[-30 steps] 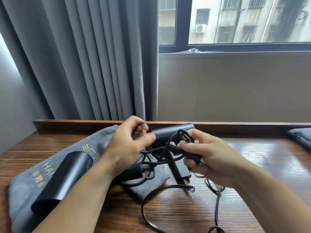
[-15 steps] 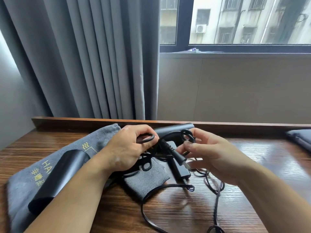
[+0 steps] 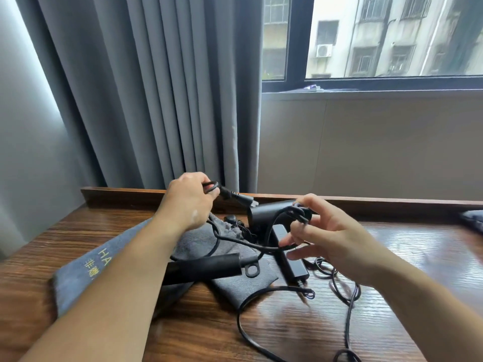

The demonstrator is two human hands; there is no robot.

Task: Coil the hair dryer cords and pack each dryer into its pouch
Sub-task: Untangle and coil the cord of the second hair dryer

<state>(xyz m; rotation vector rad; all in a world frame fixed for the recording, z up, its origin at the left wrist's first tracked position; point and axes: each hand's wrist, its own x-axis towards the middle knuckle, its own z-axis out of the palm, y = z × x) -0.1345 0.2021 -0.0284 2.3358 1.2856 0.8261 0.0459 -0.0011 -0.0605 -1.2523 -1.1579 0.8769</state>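
Observation:
My left hand [image 3: 187,203] pinches a black cord just behind its plug [image 3: 236,196] and holds it raised over the desk's back edge. My right hand [image 3: 322,235] has loops of the same cord [image 3: 295,214] hooked over its curled fingers, close in front of a black hair dryer [image 3: 271,211] lying by the back rail. Another black dryer [image 3: 206,266] lies on a grey pouch [image 3: 235,282] under my left forearm. A larger grey pouch with gold lettering [image 3: 86,267] lies to the left.
A slim black block [image 3: 290,259] lies on the wooden desk [image 3: 407,259], with loose cord [image 3: 345,291] trailing toward the front edge. A dark pouch corner [image 3: 473,222] shows at far right. Grey curtains [image 3: 146,95] hang behind the desk, beside a window.
My left hand has lifted up and back, drawing the plug end out of the tangle. My right hand has let go of the plug and now has the cord loops over its fingers.

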